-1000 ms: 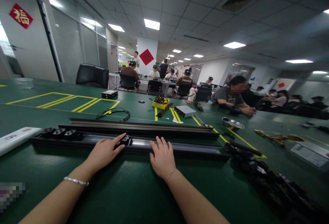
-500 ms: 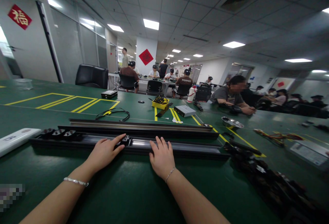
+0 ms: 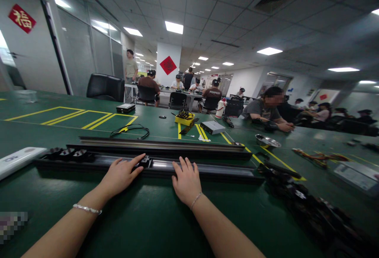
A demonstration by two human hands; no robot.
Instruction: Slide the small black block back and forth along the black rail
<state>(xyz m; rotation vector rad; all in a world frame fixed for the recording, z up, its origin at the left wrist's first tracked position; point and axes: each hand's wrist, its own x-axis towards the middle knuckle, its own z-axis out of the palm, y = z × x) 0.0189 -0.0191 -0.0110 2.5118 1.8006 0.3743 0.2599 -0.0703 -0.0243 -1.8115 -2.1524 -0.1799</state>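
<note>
A long black rail point(image 3: 225, 170) with a shiny grey inner strip lies across the green table in front of me. My left hand point(image 3: 120, 175) reaches over its near wall. The index finger and thumb are on either side of a small black block point(image 3: 145, 161) seated in the channel; the other fingers rest over the rail. Further right, my right hand point(image 3: 187, 181) lies flat on the same rail, fingers stretched out and holding nothing. Several similar black blocks point(image 3: 79, 154) sit at the rail's left end. A second black rail point(image 3: 166, 147) lies just behind, parallel to it.
At left is a white oblong case point(image 3: 17, 161). Dark jumbled parts point(image 3: 308, 198) lie at right, near a metal bowl point(image 3: 268, 141) and a grey box point(image 3: 355, 177). Beyond the rails are a black cable point(image 3: 130, 130) and a yellow box point(image 3: 184, 120). A person point(image 3: 266, 110) leans on the table.
Both hands, the rails and the small block stay where they were. In the background, a standing person has moved left and nearer.
</note>
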